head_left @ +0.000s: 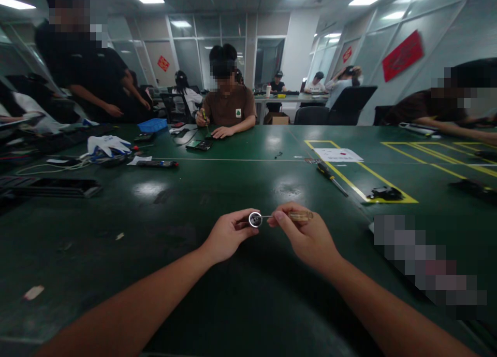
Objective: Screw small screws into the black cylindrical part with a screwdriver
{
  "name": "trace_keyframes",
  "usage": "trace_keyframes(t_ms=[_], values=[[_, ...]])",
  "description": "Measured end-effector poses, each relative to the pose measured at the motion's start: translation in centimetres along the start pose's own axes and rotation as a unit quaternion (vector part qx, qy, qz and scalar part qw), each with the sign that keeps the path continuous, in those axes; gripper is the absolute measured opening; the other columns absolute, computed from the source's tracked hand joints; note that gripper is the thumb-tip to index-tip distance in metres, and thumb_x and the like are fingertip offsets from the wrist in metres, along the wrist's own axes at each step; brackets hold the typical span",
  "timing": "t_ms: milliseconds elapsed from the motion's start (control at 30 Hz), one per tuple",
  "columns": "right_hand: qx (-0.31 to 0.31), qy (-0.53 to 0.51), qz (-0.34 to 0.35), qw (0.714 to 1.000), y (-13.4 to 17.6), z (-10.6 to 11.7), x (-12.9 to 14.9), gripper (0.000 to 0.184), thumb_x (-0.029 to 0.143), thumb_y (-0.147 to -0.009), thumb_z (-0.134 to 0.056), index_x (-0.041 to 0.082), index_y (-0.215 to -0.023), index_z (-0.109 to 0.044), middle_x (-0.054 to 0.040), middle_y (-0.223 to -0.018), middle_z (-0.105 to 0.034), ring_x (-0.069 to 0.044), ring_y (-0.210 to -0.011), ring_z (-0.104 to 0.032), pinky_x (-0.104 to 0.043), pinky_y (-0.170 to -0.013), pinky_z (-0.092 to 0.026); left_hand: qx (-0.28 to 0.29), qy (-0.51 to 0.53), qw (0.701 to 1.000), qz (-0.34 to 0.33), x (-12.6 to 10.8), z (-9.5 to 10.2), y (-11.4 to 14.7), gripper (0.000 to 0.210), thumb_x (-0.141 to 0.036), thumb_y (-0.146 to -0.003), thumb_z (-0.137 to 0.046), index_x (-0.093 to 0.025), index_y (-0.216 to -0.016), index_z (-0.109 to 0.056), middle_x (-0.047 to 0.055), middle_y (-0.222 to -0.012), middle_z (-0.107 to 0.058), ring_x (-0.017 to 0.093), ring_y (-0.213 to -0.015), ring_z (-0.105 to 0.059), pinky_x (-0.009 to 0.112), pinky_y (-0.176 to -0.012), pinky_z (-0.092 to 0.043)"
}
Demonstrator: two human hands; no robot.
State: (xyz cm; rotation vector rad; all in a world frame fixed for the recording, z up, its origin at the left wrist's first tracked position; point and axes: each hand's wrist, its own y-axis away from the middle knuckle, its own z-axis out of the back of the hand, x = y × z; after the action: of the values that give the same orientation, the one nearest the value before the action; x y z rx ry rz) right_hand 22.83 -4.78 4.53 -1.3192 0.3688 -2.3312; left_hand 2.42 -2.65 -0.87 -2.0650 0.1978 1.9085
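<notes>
Between thumb and fingers, my left hand (229, 235) grips a small round part (255, 219) with a bright silver rim and a dark inside. My right hand (305, 232) is closed on a screwdriver (301, 216) with a clear yellowish handle and a thin metal shaft. The shaft points left, and its tip meets the right side of the round part; whether it goes inside I cannot tell. Both hands are above the green tabletop (217, 295), near its front middle.
A black-and-yellow screwdriver (332, 179), a white sheet (337, 155) and a black part (385, 193) lie right, near yellow tape. White gloves (107, 146), a blue tray (152, 125) and a long dark device (50, 186) are left. A person (228, 100) works opposite.
</notes>
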Motion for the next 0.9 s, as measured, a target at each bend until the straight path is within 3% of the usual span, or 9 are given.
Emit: trace_keyframes(t_ms=[200, 433, 667, 900], values=[[0.025, -0.025, -0.005, 0.999, -0.03, 0.25, 0.01, 0.021, 0.034, -0.098, -0.054, 0.020, -0.088, -0.066, -0.0018, -0.077, -0.074, -0.017, -0.073, -0.071, -0.027, -0.067, -0.051, 0.006, 0.001, 1.000, -0.006, 0.25, 0.24, -0.08, 0.046, -0.013, -0.074, -0.077, -0.019, -0.119, -0.070, 0.006, -0.116, -0.074, 0.024, -0.110, -0.068, 0.043, -0.104, -0.050], [-0.011, -0.034, -0.023, 0.999, -0.09, 0.24, -0.06, 0.022, 0.035, -0.098, -0.054, 0.020, -0.088, -0.066, -0.0040, -0.080, -0.075, -0.019, -0.075, -0.071, -0.029, -0.067, -0.052, 0.003, 0.000, 1.000, 0.005, -0.07, 0.14, -0.07, 0.046, -0.013, -0.075, -0.076, -0.019, -0.120, -0.069, 0.007, -0.118, -0.073, 0.024, -0.112, -0.068, 0.045, -0.105, -0.049], [0.030, -0.061, -0.019, 0.997, 0.00, 0.14, -0.20, 0.020, 0.035, -0.097, -0.056, 0.020, -0.090, -0.067, -0.0040, -0.081, -0.075, -0.019, -0.077, -0.072, -0.030, -0.070, -0.053, 0.007, 0.011, 1.000, -0.006, 0.57, 0.12, -0.07, 0.046, -0.014, -0.074, -0.078, -0.020, -0.119, -0.070, 0.006, -0.116, -0.074, 0.024, -0.111, -0.068, 0.043, -0.104, -0.050], [0.033, -0.073, -0.024, 0.997, -0.13, 0.36, -0.07, 0.020, 0.035, -0.097, -0.056, 0.020, -0.088, -0.066, -0.0033, -0.079, -0.075, -0.018, -0.075, -0.072, -0.029, -0.068, -0.054, 0.006, 0.012, 1.000, 0.000, 0.75, 0.08, -0.03, 0.047, -0.016, -0.073, -0.080, -0.020, -0.119, -0.070, 0.007, -0.117, -0.074, 0.024, -0.111, -0.067, 0.044, -0.106, -0.048]])
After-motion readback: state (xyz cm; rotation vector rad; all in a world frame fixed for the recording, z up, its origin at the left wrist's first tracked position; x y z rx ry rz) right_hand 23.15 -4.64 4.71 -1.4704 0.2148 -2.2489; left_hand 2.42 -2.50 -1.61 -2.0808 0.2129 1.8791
